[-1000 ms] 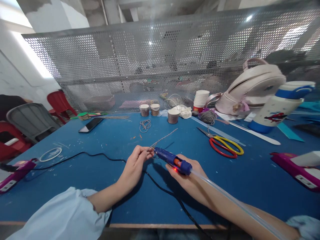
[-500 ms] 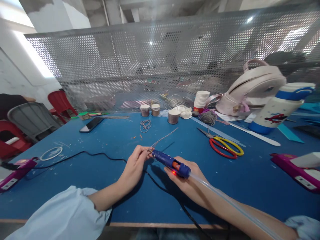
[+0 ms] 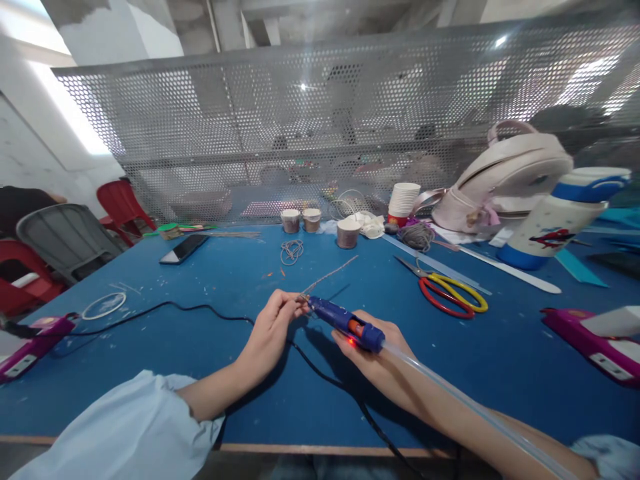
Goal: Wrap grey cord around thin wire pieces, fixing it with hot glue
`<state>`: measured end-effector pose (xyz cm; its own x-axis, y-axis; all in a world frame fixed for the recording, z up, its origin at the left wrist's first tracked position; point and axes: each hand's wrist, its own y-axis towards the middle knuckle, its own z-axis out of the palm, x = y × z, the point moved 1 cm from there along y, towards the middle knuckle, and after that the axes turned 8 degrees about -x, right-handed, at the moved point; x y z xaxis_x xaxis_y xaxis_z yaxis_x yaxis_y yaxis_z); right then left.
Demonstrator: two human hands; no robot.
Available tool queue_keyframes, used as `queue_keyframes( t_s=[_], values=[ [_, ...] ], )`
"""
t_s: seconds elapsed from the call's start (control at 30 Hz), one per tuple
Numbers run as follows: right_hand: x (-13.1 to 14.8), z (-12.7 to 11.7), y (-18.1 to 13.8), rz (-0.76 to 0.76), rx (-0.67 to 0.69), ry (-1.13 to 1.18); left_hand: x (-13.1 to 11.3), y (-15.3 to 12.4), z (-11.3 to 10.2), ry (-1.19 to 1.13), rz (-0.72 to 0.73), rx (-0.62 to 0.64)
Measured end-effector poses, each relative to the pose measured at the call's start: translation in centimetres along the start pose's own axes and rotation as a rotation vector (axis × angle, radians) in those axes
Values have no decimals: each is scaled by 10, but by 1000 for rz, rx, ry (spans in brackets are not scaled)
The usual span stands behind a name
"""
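My right hand [image 3: 383, 347] is wrapped round a blue glue gun [image 3: 345, 322] with a small red light lit. A long clear glue stick [image 3: 450, 385] runs out of its back end along my forearm. The gun's nozzle points left, right at the fingertips of my left hand [image 3: 274, 325]. Those fingers pinch a thin twisted stick [image 3: 333, 271], which slants up to the right above the blue table. Whether the nozzle touches the stick I cannot tell. The gun's black cord [image 3: 320, 375] trails below both hands.
Scissors [image 3: 445, 287] with red and yellow handles lie to the right. Farther back are a paper cup [image 3: 347, 234], grey yarn [image 3: 417, 235], a phone [image 3: 184, 249] and a coil of cord [image 3: 291, 252]. A water bottle [image 3: 555, 223] and a pale backpack [image 3: 505, 177] stand far right.
The glue gun and my right hand have shifted very slightly to the right. My left hand keeps its pinch on the stick, almost unmoved.
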<state>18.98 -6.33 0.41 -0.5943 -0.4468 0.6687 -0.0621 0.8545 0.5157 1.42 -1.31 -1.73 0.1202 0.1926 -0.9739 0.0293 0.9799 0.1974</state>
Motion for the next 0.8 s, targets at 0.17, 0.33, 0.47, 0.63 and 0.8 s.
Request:
queue_keyframes(
  t_s=[0.17, 0.33, 0.47, 0.63, 0.8],
  values=[
    [0, 1, -1, -23, 32, 13, 0, 0, 0, 11, -16, -22],
    [3, -5, 1, 110, -10, 28, -2, 1, 2, -136, -33, -11],
    [-3, -15, 2, 245, -59, 70, -5, 4, 1, -228, -95, -24],
    [-38, -30, 19, 360, -59, -100, -8, 9, -2, -284, -170, -62],
    [-75, -36, 44, 286, -25, -289, -12, 10, -2, -321, -241, -67]
  ],
)
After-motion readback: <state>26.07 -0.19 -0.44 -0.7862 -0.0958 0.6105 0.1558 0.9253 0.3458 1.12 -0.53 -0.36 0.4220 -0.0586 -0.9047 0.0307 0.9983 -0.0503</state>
